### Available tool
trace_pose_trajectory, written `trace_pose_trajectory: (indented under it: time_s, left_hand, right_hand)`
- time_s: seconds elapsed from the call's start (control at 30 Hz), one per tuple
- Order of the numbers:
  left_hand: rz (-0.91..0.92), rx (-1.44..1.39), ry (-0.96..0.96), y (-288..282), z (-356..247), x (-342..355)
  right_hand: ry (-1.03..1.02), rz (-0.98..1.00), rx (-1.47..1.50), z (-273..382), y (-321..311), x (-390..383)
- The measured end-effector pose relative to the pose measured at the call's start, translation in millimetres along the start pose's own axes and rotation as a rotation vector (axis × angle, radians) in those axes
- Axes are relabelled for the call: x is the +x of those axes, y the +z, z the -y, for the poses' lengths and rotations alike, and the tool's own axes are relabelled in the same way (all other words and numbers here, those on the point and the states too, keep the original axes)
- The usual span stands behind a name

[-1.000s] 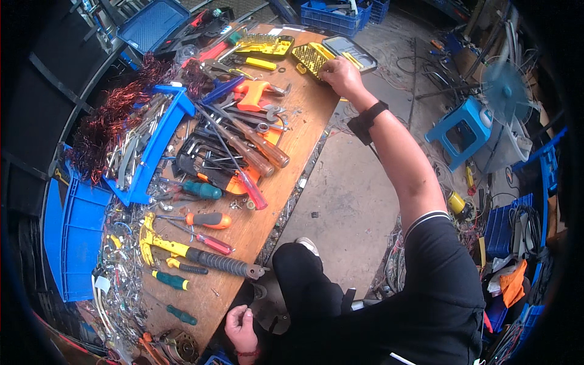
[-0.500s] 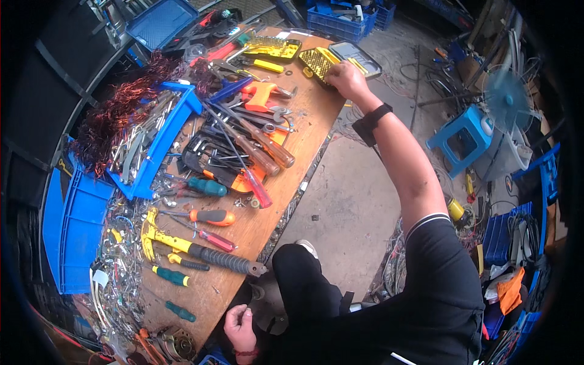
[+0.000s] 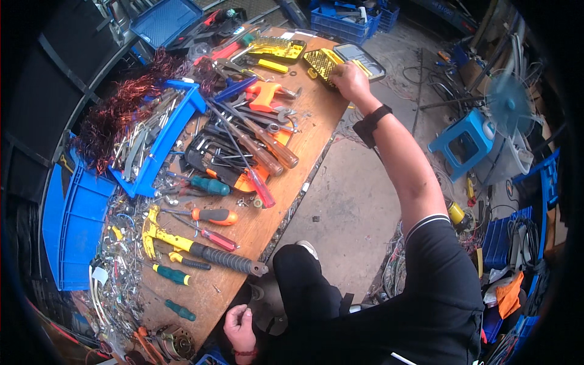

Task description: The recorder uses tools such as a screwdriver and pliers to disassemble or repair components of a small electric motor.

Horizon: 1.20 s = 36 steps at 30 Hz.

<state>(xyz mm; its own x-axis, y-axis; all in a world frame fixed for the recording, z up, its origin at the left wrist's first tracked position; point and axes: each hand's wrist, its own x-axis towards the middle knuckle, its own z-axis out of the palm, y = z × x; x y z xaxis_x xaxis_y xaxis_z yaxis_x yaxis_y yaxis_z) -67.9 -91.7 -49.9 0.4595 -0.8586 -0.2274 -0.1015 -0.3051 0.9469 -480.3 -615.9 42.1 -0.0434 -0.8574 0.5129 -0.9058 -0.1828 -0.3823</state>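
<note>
Admittedly, unclear grip of right fingers (image 3: 339,74)

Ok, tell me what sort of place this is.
Probably a repair or salvage workshop: a wooden bench is strewn with screwdrivers and a yellow-headed hammer, and a tangle of reddish wire lies against a blue bin of metal pieces.

We look from the wearer's head, through the left of two fisheye cameras, steeply down and forward — the left hand (image 3: 239,328) near the lower edge, the right hand (image 3: 351,82) farther off, the tabletop (image 3: 321,111) on our left, floor (image 3: 356,173) to the right.
</note>
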Motion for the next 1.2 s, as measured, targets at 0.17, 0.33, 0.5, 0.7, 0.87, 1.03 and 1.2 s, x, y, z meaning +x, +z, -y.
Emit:
trace_pose_trajectory:
  time_s: [0.17,0.33,0.5,0.7,0.87,1.03,1.2]
  left_hand:
    - [-0.002,0.009,-0.011,2,-2,2]
    - [0.017,-0.006,-0.018,4,2,2]
    - [0.02,0.002,-0.015,10,-7,0]
    - [0.079,-0.041,0.05,16,-9,-3]
    - [0.108,-0.098,-0.006,22,-9,-5]
    - [0.284,-0.298,-0.033,41,-28,4]
    - [0.475,-0.46,-0.028,69,-60,15]
  right_hand:
    - [-0.024,0.0,-0.034,-2,1,3]
    - [-0.112,-0.036,-0.159,5,4,5]
    - [-0.179,0.032,-0.267,9,0,5]
    - [-0.104,-0.152,-0.107,20,-22,-13]
    - [-0.175,-0.193,0.278,66,-64,-90]
    - [-0.282,0.55,0.892,124,-110,-218]
    - [-0.396,1.068,1.288,178,-115,-308]
